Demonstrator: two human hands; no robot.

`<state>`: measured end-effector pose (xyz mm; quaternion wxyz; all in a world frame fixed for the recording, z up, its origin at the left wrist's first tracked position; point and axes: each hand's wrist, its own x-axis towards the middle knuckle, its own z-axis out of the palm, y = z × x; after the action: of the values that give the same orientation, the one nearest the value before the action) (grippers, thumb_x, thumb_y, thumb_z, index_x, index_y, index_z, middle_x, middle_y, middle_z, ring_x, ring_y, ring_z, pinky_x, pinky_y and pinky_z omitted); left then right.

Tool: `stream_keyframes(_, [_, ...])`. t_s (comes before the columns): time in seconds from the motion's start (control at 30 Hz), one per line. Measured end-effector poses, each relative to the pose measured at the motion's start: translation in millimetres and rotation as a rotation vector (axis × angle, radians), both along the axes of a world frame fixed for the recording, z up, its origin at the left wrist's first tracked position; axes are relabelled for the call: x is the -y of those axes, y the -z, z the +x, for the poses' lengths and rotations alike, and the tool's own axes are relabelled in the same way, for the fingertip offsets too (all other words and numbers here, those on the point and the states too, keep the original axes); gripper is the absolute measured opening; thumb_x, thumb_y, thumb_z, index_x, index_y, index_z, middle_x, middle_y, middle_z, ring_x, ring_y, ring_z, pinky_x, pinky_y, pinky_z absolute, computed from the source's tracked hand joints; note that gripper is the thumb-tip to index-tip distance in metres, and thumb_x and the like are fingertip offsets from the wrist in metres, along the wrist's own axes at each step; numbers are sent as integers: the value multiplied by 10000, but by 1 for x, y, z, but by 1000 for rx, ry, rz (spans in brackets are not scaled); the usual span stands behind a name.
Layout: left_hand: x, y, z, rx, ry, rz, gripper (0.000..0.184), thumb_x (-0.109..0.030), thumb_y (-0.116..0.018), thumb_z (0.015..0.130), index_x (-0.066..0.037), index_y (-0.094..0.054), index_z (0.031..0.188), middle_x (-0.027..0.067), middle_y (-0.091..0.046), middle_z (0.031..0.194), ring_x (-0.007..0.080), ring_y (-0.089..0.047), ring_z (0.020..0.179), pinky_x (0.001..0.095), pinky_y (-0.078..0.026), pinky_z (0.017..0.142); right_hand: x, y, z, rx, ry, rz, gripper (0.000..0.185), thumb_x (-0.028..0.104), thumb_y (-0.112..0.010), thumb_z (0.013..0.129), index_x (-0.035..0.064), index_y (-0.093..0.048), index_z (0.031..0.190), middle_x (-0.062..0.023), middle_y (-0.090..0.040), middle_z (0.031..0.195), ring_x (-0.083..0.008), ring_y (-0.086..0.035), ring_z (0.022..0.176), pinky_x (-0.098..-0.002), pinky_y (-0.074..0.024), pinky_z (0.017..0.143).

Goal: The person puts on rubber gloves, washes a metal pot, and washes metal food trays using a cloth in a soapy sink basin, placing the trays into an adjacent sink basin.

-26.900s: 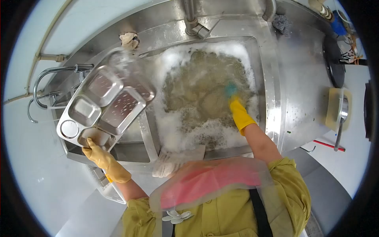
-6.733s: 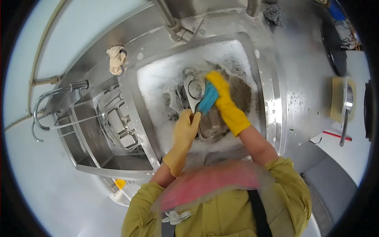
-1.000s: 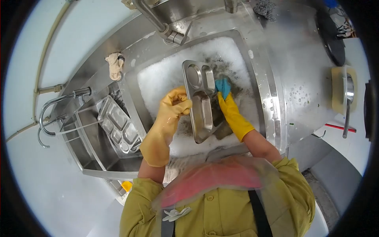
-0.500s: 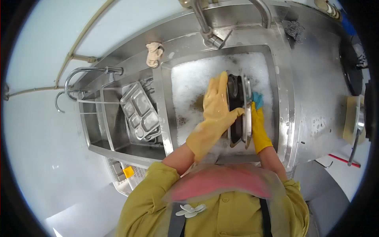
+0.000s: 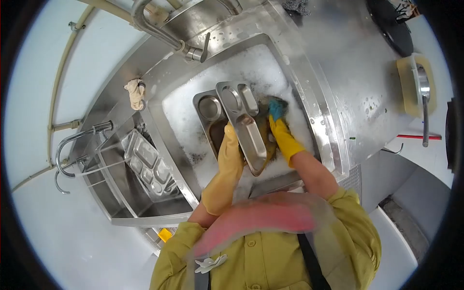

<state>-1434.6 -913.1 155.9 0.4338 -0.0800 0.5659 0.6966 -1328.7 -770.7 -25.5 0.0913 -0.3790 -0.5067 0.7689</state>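
My left hand, in a pale yellow rubber glove, is closed on a steel compartment tray tilted above the soapy water. A second compartment tray lies just behind it to the left, partly covered; whether the hand grips this one too I cannot tell. My right hand, in a brighter yellow glove, is closed around a blue-green cloth at the water's surface. It is to the right of the trays, apart from them. Its fingertips are partly hidden.
The foamy basin has a tap at its back edge. Several compartment trays lie in the left sink. A crumpled beige cloth sits on the ledge. To the right stand a yellowish container with a ladle.
The trays have turned from nearly edge-on to showing their compartments, and fanned apart. My right hand and the cloth have moved away from the trays. The camera view has rotated and shifted.
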Motion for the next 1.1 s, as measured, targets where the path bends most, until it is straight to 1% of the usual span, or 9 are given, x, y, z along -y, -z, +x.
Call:
stream_keyframes(0.07, [-2, -6, -11, -152, 71, -175, 517, -431, -602, 1031, -74, -547, 1402, 97, -617, 1304, 205, -604, 1144, 351, -499, 972, 7, 10, -3, -2, -46, -30, 500, 242, -428, 1045, 27, -447, 1496, -116, -503, 1487, -292, -461, 1366, -404, -355, 1153])
stream_keyframes(0.13, [-5, -8, -19, -67, 52, -364, 527, -331, -707, 957, -59, -553, 1381, 95, -622, 1277, 211, -609, 1105, 372, -516, 933, 17, -4, -25, -42, -280, 650, 463, 171, -518, 966, 49, -507, 1412, -157, -547, 1382, -347, -515, 1264, -435, -403, 1089])
stream_keyframes(0.27, [8, -6, -26, -45, 160, -737, 572, -250, -732, 893, -29, -536, 1382, 129, -613, 1289, 239, -608, 1119, 391, -520, 935, 56, -47, -92, -244, -410, 1095, 382, 37, -571, 910, 57, -604, 1290, -192, -619, 1272, -369, -583, 1167, -435, -428, 1070])
stream_keyframes(0.43, [27, 20, -15, -120, -22, -622, 460, -264, -695, 944, -49, -590, 1337, 115, -654, 1216, 226, -626, 1048, 369, -504, 904, 8, 0, -162, -155, -233, 1021, 544, 83, -646, 872, 82, -551, 1408, -178, -588, 1378, -375, -542, 1288, -447, -410, 1110])
stream_keyframes(0.63, [39, 26, -48, 12, -264, -506, 218, -227, -684, 997, -120, -617, 1176, 2, -687, 1052, 117, -649, 915, 335, -553, 771, -23, 75, -31, 261, -116, 702, 640, 89, -681, 835, 100, -519, 1454, -195, -544, 1454, -389, -509, 1332, -450, -393, 1130])
stream_keyframes(0.83, [69, 93, -45, 99, -250, -404, 404, -363, -663, 1008, -96, -594, 1304, 66, -675, 1153, 210, -660, 993, 399, -555, 867, 71, 14, -11, 14, -332, 942, 629, 88, -687, 807, 103, -538, 1418, -207, -549, 1436, -398, -519, 1307, -466, -409, 1102])
stream_keyframes(0.97, [59, 74, -34, 503, -298, 71, 592, -469, -618, 1012, -57, -531, 1428, 129, -627, 1317, 281, -629, 1174, 461, -522, 1014, 86, -9, -60, -202, -470, 1228, 622, 87, -690, 788, 106, -551, 1394, -215, -552, 1425, -405, -525, 1290, -476, -420, 1084])
stream_keyframes(1.07, [86, 127, -31, 334, -202, 78, 602, -465, -625, 1009, -56, -522, 1440, 132, -621, 1325, 277, -631, 1169, 468, -515, 1012, 49, 14, -96, -160, -541, 1120, 571, 147, -688, 830, 85, -573, 1386, -227, -538, 1445, -397, -497, 1331, -476, -379, 1132])
stream_keyframes(1.1, [82, 125, -30, 212, -249, -237, 525, -418, -659, 998, -52, -583, 1368, 114, -661, 1229, 256, -653, 1070, 441, -534, 932, 33, 26, -102, -136, -566, 1012, 536, 209, -683, 882, 64, -588, 1390, -236, -521, 1471, -387, -464, 1379, -471, -332, 1189])
